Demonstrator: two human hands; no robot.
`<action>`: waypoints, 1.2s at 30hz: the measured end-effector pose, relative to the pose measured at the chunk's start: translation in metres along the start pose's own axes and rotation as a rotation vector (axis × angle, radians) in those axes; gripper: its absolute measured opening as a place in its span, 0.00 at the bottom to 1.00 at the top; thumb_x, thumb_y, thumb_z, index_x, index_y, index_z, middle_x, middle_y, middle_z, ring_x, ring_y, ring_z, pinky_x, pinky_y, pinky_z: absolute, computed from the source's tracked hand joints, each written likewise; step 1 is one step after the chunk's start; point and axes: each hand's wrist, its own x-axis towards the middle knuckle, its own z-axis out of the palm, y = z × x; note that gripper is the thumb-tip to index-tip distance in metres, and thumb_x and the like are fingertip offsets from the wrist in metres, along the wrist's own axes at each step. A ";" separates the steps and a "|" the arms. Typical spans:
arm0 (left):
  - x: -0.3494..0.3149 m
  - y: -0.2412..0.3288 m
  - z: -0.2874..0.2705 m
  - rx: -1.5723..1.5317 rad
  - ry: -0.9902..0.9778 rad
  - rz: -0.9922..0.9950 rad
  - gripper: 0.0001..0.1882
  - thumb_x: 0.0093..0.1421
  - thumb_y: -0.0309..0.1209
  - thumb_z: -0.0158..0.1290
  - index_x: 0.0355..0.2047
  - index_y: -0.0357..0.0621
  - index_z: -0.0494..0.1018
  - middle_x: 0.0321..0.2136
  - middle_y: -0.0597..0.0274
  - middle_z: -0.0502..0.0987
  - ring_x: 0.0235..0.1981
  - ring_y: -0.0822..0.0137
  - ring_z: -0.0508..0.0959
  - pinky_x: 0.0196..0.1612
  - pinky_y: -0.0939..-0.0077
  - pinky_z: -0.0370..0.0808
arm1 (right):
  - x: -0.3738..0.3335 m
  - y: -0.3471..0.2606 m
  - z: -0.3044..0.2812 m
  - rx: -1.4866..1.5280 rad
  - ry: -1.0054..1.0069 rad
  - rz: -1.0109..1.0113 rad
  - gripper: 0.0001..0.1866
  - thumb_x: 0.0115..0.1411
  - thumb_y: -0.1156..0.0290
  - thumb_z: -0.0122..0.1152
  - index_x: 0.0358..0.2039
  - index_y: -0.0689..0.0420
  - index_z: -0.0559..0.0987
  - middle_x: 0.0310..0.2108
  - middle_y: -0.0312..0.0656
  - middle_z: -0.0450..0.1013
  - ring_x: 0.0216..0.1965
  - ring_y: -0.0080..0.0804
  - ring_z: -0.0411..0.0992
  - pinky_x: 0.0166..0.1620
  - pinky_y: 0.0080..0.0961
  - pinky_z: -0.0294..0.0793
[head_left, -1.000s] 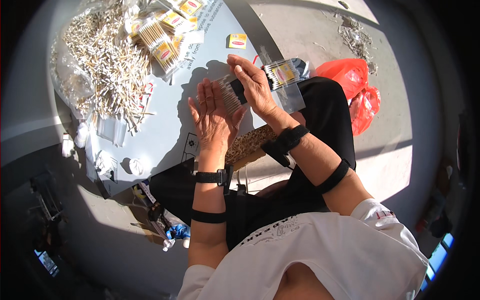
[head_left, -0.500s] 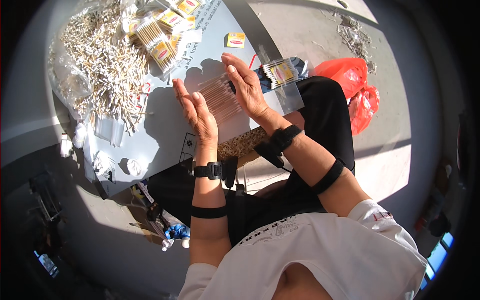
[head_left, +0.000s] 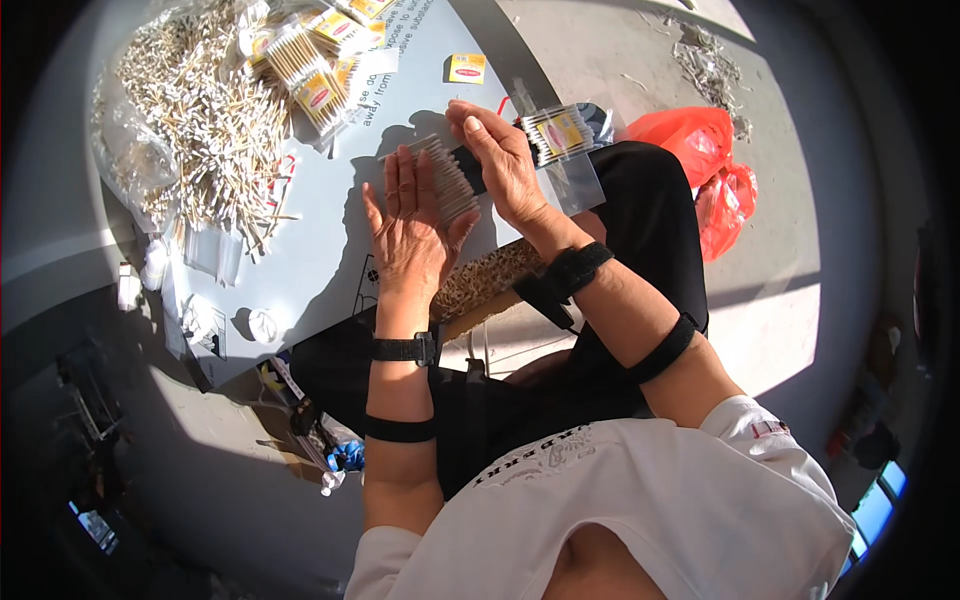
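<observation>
One row of cotton swabs [head_left: 449, 182] lay on the surface [head_left: 310, 215] between the left hand [head_left: 410, 235] and right hand [head_left: 508, 178]. Both hands were open; the left partly covered the swabs, contact unclear. Loose swab heap [head_left: 205, 130] sat left of them, yellow-labelled pack [head_left: 558, 134] just right, yellow card [head_left: 466, 68] ahead.

The table [head_left: 290, 300] has a smooth, pale grey top with a faint sheen. Along its left edge, the swab pile [head_left: 205, 125] shows matt, wood-like sticks with soft white cotton tips, and the clear plastic bag [head_left: 145, 160] beside it is crinkled and glossy. Toward the right edge, the swab row [head_left: 446, 180] has similar sticks, the yellow card [head_left: 466, 69] looks like smooth paper, and beyond, red bags [head_left: 690, 140] are thin, shiny, wrinkled plastic.
</observation>
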 end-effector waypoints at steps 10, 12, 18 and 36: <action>-0.016 0.010 -0.024 -0.092 0.022 -0.029 0.51 0.52 0.56 0.57 0.67 0.40 0.49 0.68 0.53 0.48 0.70 0.58 0.45 0.69 0.48 0.38 | -0.042 -0.024 -0.026 -0.632 0.010 -0.026 0.05 0.57 0.79 0.61 0.35 0.60 0.80 0.34 0.38 0.75 0.35 0.24 0.74 0.38 0.22 0.74; -0.021 0.010 -0.017 -0.068 0.002 -0.037 0.50 0.52 0.56 0.57 0.67 0.41 0.49 0.68 0.53 0.48 0.70 0.58 0.45 0.69 0.48 0.39 | -0.049 -0.022 -0.030 -0.829 -0.112 -0.242 0.04 0.52 0.77 0.61 0.30 0.59 0.79 0.28 0.42 0.72 0.31 0.40 0.74 0.34 0.29 0.74; -0.021 0.011 -0.011 -0.039 -0.009 -0.055 0.48 0.53 0.53 0.57 0.67 0.43 0.49 0.68 0.53 0.49 0.70 0.58 0.45 0.69 0.48 0.39 | -0.051 -0.016 -0.025 -0.969 -0.154 -0.406 0.06 0.49 0.75 0.64 0.30 0.56 0.80 0.28 0.40 0.71 0.32 0.40 0.74 0.34 0.31 0.74; -0.021 0.011 -0.007 -0.021 0.009 -0.047 0.46 0.56 0.56 0.52 0.66 0.40 0.51 0.68 0.53 0.49 0.70 0.58 0.45 0.68 0.48 0.39 | -0.045 -0.015 -0.020 -1.060 -0.108 -0.417 0.05 0.50 0.75 0.64 0.30 0.54 0.81 0.27 0.39 0.71 0.30 0.40 0.74 0.31 0.31 0.74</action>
